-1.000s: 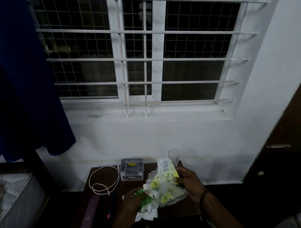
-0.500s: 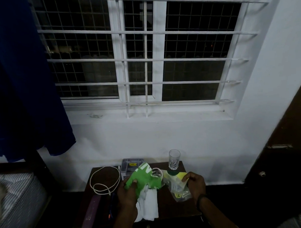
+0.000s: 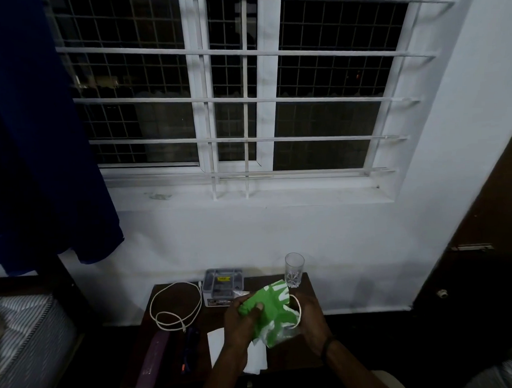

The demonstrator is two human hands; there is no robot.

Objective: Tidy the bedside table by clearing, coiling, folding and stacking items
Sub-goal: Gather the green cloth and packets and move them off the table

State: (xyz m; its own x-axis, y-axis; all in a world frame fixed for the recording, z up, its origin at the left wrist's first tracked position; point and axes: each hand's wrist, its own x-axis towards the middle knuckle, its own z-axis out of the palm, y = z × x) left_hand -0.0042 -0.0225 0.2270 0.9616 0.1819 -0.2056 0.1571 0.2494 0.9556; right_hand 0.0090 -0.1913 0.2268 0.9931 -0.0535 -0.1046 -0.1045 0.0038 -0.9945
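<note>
A home bedroom: striped bed (image 3: 25, 341) beside a small bedside table (image 3: 172, 339) under a barred window (image 3: 233, 87).

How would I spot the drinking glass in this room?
Find the barred window, then drop down the white wall to the small dark bedside table below it. The drinking glass stands upright at the far right corner, the only clear, see-through thing there, right of the grey box.

On the bedside table (image 3: 307, 282) before me, the coiled cable (image 3: 175, 308) lies at my left, a small box (image 3: 222, 285) behind centre, the glass (image 3: 294, 269) at the back right. The bag (image 3: 269, 311) sits between my left hand (image 3: 240, 322) and right hand (image 3: 310, 318), above some papers (image 3: 218, 344).
</note>
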